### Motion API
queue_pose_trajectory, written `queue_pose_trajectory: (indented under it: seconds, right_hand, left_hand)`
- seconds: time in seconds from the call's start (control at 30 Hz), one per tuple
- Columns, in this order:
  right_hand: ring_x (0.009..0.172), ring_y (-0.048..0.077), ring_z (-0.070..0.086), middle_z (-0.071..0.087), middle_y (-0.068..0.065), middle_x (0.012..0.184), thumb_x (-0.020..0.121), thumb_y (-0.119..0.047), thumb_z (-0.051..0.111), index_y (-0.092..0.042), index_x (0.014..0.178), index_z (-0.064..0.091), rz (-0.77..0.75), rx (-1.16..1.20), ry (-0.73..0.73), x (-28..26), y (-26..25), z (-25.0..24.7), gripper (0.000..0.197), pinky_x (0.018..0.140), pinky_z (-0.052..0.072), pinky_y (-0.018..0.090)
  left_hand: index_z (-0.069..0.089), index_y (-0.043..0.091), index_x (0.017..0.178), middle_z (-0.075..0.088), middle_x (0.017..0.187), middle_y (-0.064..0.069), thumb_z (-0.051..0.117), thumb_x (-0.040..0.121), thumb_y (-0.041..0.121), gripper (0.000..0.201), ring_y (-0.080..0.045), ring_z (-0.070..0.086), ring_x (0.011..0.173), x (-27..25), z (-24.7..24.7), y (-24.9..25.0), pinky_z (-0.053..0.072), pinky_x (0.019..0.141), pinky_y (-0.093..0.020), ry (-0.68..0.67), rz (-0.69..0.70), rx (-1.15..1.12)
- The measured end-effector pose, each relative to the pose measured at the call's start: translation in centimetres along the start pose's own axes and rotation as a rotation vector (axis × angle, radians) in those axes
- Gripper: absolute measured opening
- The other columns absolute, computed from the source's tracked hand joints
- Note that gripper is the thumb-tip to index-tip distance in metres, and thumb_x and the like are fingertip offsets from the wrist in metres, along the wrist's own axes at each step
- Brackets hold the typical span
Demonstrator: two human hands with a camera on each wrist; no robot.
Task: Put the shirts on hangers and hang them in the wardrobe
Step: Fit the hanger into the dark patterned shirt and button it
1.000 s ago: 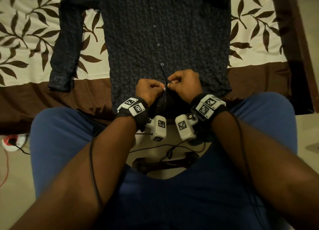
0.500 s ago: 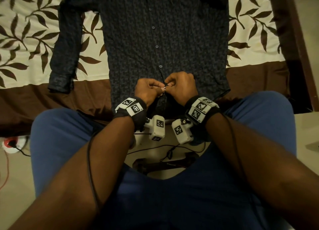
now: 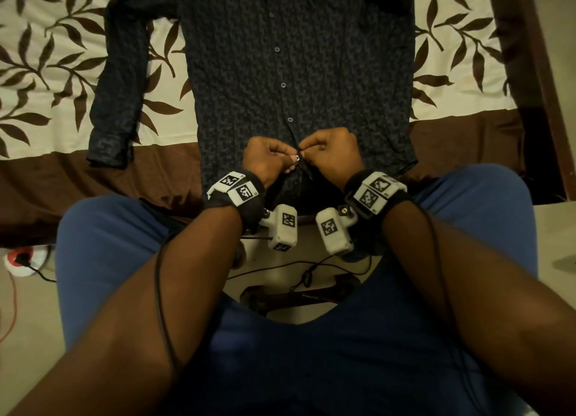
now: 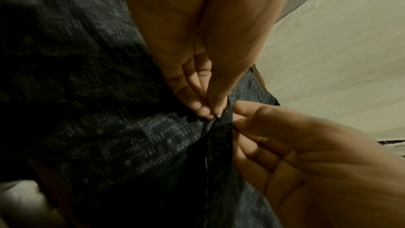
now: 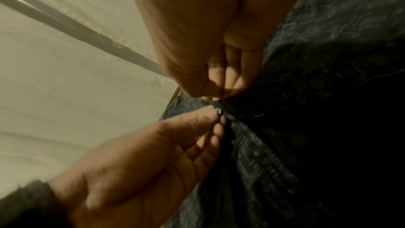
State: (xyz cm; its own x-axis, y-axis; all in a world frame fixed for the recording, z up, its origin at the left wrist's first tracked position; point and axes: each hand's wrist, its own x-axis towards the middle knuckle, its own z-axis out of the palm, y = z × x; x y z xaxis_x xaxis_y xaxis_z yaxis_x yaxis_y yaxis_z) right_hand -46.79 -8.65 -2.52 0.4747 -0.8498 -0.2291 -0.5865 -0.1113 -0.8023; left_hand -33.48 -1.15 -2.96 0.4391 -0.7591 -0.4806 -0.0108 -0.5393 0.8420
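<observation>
A dark patterned long-sleeved shirt (image 3: pixel 280 72) lies front up on the bed, its hem toward me and its button row running down the middle. My left hand (image 3: pixel 282 161) and right hand (image 3: pixel 314 149) meet at the placket just below the lowest fastened button (image 3: pixel 290 119). Each pinches one edge of the front opening between thumb and fingertips. In the left wrist view the left fingertips (image 4: pixel 206 110) grip the dark placket strip (image 4: pixel 221 136) against the right hand (image 4: pixel 285 145). The right wrist view shows the right fingers (image 5: pixel 221 82) and left hand (image 5: pixel 153 153) on the shirt (image 5: pixel 328 58).
The bedspread (image 3: pixel 56 57) is cream with brown leaves and a brown border (image 3: pixel 62 178). A dark bed frame (image 3: pixel 536 88) runs down the right. My blue-trousered knees (image 3: pixel 103 238) flank the hem. A red-and-white socket (image 3: pixel 21 258) and cables (image 3: pixel 305 272) lie on the floor.
Both hands have stayed on the lower placket, with the fingertips drawn closer together over the opening. The shirt has not shifted on the bed.
</observation>
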Motion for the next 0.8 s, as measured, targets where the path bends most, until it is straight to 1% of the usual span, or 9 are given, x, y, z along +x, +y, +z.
queue_pose_trajectory:
  seconds: [0.1, 0.2, 0.27, 0.33, 0.43, 0.53, 0.6, 0.7, 0.8]
  right_hand:
    - [0.077, 0.018, 0.073, 0.075, 0.006, 0.08, 0.079, -0.003, 0.072, -0.009, 0.091, 0.077, 0.045, 0.086, -0.031, 0.2, 0.5, 0.0, 0.014, 0.079, 0.061, 0.037]
    - [0.073, 0.019, 0.074, 0.075, 0.006, 0.074, 0.073, 0.0, 0.076, -0.01, 0.087, 0.074, 0.037, 0.115, -0.037, 0.0, 0.7, 0.2, 0.018, 0.076, 0.062, 0.042]
    - [0.071, 0.018, 0.074, 0.074, 0.006, 0.072, 0.068, 0.002, 0.079, -0.011, 0.086, 0.073, 0.048, 0.114, -0.034, 0.0, 0.7, 0.5, 0.023, 0.073, 0.062, 0.043]
    - [0.071, 0.017, 0.073, 0.074, 0.005, 0.072, 0.066, 0.003, 0.081, -0.012, 0.088, 0.071, 0.059, 0.108, -0.022, 0.0, 0.8, 0.7, 0.029, 0.074, 0.062, 0.041]
    - [0.071, 0.015, 0.073, 0.074, 0.005, 0.074, 0.067, 0.005, 0.082, -0.011, 0.095, 0.069, 0.07, 0.151, -0.02, -0.2, 0.8, 0.9, 0.035, 0.073, 0.062, 0.038]
    - [0.07, 0.016, 0.073, 0.074, 0.006, 0.073, 0.068, 0.007, 0.081, -0.011, 0.098, 0.067, 0.068, 0.176, -0.026, -0.2, 0.8, 1.0, 0.037, 0.072, 0.062, 0.035]
    - [0.069, 0.015, 0.072, 0.073, 0.006, 0.073, 0.069, 0.008, 0.08, -0.01, 0.098, 0.068, 0.072, 0.175, -0.015, -0.3, 0.8, 1.2, 0.036, 0.07, 0.061, 0.031]
    - [0.068, 0.014, 0.072, 0.073, 0.005, 0.073, 0.068, 0.007, 0.08, -0.01, 0.096, 0.068, 0.071, 0.17, 0.007, -0.3, 0.9, 1.4, 0.035, 0.069, 0.06, 0.029]
    - [0.07, 0.018, 0.072, 0.073, 0.008, 0.074, 0.068, 0.007, 0.079, -0.009, 0.096, 0.068, 0.071, 0.181, 0.007, -0.2, 1.2, 1.6, 0.034, 0.071, 0.061, 0.033]
  left_hand:
    - [0.07, 0.002, 0.077, 0.067, 0.07, -0.013, 0.062, 0.092, -0.005, 0.018, -0.01, 0.06, 0.054, 0.2, 0.1, 0.0, 0.054, 0.062, -0.022, -0.019, -0.032, -0.039]
    - [0.07, 0.001, 0.073, 0.068, 0.068, -0.015, 0.067, 0.093, 0.007, 0.022, -0.015, 0.06, 0.056, 0.0, 0.2, 0.3, 0.054, 0.063, -0.025, -0.034, -0.042, -0.066]
    - [0.072, 0.001, 0.074, 0.069, 0.072, -0.019, 0.074, 0.088, 0.011, 0.018, -0.018, 0.061, 0.059, 0.0, 0.2, 0.4, 0.056, 0.064, -0.027, -0.026, -0.047, -0.053]
    - [0.071, 0.005, 0.071, 0.069, 0.071, -0.019, 0.077, 0.083, 0.006, 0.014, -0.02, 0.062, 0.06, 0.1, 0.3, 0.5, 0.056, 0.063, -0.029, -0.006, -0.058, -0.047]
    - [0.067, 0.006, 0.069, 0.067, 0.066, -0.014, 0.075, 0.082, -0.003, 0.018, -0.019, 0.062, 0.056, 0.2, 0.6, 0.6, 0.057, 0.059, -0.027, 0.03, -0.087, -0.045]
    - [0.064, 0.007, 0.069, 0.066, 0.066, -0.013, 0.072, 0.083, -0.006, 0.02, -0.02, 0.062, 0.056, 0.3, 0.9, 0.6, 0.057, 0.062, -0.031, 0.062, -0.114, -0.044]
    - [0.063, 0.008, 0.069, 0.065, 0.066, -0.011, 0.071, 0.083, -0.005, 0.021, -0.02, 0.061, 0.056, 0.3, 1.1, 0.5, 0.057, 0.062, -0.032, 0.088, -0.121, -0.037]
    - [0.061, 0.007, 0.069, 0.062, 0.064, -0.011, 0.068, 0.084, -0.008, 0.022, -0.016, 0.059, 0.051, 0.3, 1.2, 0.4, 0.054, 0.055, -0.026, 0.087, -0.113, -0.069]
    - [0.06, 0.007, 0.069, 0.06, 0.061, -0.01, 0.066, 0.085, -0.01, 0.023, -0.011, 0.057, 0.045, 0.2, 1.3, 0.1, 0.053, 0.051, -0.022, 0.088, -0.112, -0.113]
